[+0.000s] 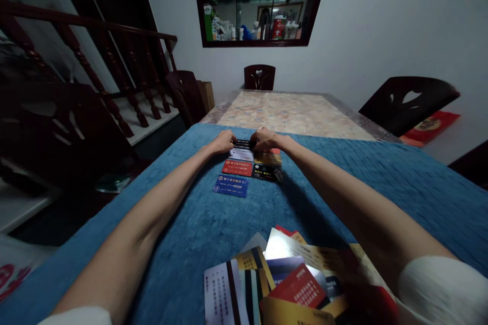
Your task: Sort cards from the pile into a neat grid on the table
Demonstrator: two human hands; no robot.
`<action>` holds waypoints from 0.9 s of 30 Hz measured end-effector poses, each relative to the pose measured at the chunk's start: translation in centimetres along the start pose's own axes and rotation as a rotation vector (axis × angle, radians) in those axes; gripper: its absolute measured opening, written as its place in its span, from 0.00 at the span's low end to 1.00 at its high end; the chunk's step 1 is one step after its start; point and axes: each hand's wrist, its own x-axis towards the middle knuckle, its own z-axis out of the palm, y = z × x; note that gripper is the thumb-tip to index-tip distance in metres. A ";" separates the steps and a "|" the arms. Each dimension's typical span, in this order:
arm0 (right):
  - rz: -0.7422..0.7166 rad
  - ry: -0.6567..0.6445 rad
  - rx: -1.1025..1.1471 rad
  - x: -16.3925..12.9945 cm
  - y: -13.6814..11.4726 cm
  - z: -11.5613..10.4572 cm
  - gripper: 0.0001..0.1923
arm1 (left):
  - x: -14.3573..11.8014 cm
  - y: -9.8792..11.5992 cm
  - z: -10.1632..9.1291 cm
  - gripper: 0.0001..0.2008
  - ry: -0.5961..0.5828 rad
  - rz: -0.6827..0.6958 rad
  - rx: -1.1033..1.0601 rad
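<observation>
A black card lies at the far end of a left column of cards, with my left hand closed at its left edge. Curled over its right end is my right hand, which also partly covers a gold and red card. Nearer to me in the left column come a white card, a red card and a blue card. A black VIP card lies below the gold one in the right column. My fingertips are mostly hidden.
A loose heap of mixed cards spreads over the blue cloth close to me. Beyond the cloth is the patterned tabletop. Dark chairs stand around the table, and a wooden railing runs along the left.
</observation>
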 end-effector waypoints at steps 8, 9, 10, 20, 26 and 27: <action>-0.004 0.001 0.026 0.2 0.1 0.2 0.20 | -0.1 0.1 0.2 0.20 0.010 -0.003 0.009; -0.002 0.006 0.026 0.2 0.1 0.3 0.20 | -0.1 0.2 0.1 0.20 0.010 -0.006 0.011; -0.001 0.015 0.027 0.2 0.2 0.4 0.20 | -0.1 0.3 0.1 0.19 0.011 -0.008 0.012; 0.010 0.166 0.015 -0.8 0.7 0.2 0.28 | -1.5 0.4 0.1 0.24 0.134 -0.068 0.014; 0.018 0.226 0.009 -3.9 -0.5 -0.1 0.14 | -3.3 1.9 -0.6 0.20 0.206 -0.048 0.005; 0.018 0.235 0.008 -4.5 -0.8 -0.1 0.14 | -3.7 2.3 -0.7 0.20 0.211 -0.040 0.003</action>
